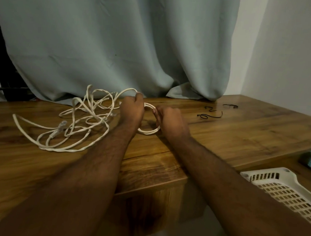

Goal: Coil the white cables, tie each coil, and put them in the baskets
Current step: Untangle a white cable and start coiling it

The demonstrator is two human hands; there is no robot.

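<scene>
Two hands worked one small coil (149, 131) of white cable at the middle of the wooden worktop (240, 133). Your left hand (131, 110) had its grip closed around the coil's left side and pinched a strand rising from it at the fingertips. Your right hand (170, 123) had its grip curled round the coil's right side.

Item: loose white cable (75, 124), a tangled heap lying to the left of the hands, with clear plug ends showing among the loops. How many cables made it up could not be told.

Item: black ties (209, 115), several, lying on the worktop well right of the coil, toward the curtain (119, 43).

Item: white slotted basket (289, 190), lower right, below the worktop edge, only partly in view.

Risks, as judged: the feeding strand ran into the tangle, so pulling more length could have snagged a loop or plug and dragged the heap. The ties lay beyond easy reach; freeing a hand to fetch one could have let the springy turns loosen and open out.
</scene>
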